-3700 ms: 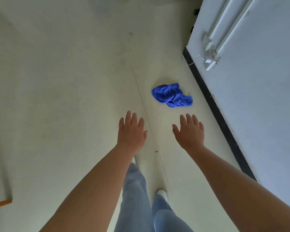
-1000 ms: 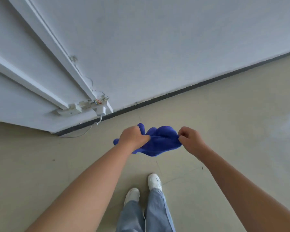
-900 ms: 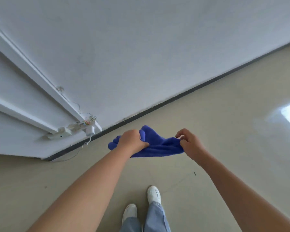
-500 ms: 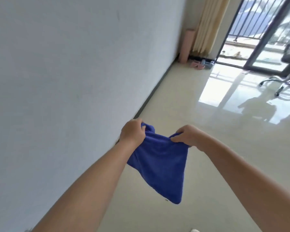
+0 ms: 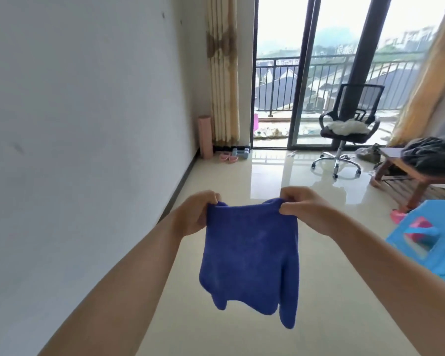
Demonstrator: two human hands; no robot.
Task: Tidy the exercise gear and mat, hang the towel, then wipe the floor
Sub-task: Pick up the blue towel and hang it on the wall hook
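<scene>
A blue towel (image 5: 249, 255) hangs spread out in front of me at chest height. My left hand (image 5: 194, 214) pinches its top left corner and my right hand (image 5: 306, 208) pinches its top right corner. Far ahead, a rolled pink mat (image 5: 205, 136) stands upright in the corner against the white wall. Small blue dumbbells (image 5: 240, 153) and pink gear (image 5: 228, 158) lie on the floor beside the mat.
A black office chair (image 5: 348, 129) with white cloth on its seat stands by the glass balcony door (image 5: 306, 73). At the right are a wooden table (image 5: 419, 173) with a dark heap and a blue plastic stool (image 5: 432, 242). The white wall (image 5: 88, 124) runs along my left.
I picked the towel up off the floor with both hands and turned toward the balcony. Since half a second ago the towel hangs flatter and wider between my hands.
</scene>
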